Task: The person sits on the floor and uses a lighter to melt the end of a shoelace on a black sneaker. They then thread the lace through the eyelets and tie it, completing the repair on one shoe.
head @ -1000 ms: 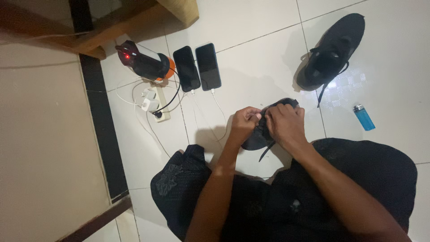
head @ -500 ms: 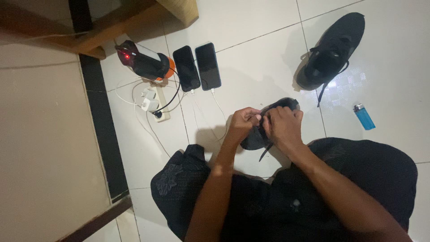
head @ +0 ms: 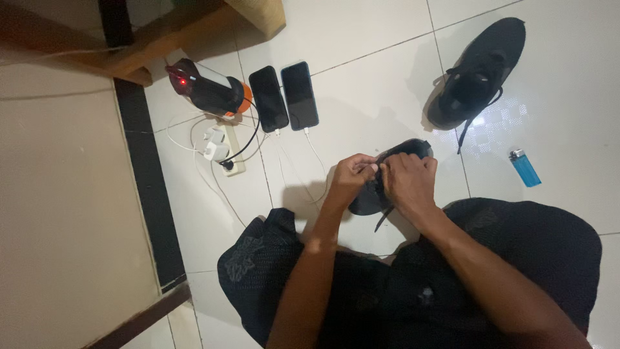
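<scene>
Head view: both hands' fingers (head: 369, 169) pinch laces of a black shoe (head: 413, 148).

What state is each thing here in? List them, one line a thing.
Left hand: pinching the lace of the near shoe.
Right hand: gripping the same lace.
Near black shoe: on the floor, under both hands.
Far black shoe: lying alone, lace loose.
Two phones: face up, screens dark, cables plugged in.
Lantern: on its side, red light on.
Blue lighter: lying flat.

I'm looking at a home floor: white floor tiles (head: 361, 77), two phones (head: 284, 97) charging beside a power strip (head: 223, 145), wooden furniture (head: 194, 29) just beyond.
</scene>
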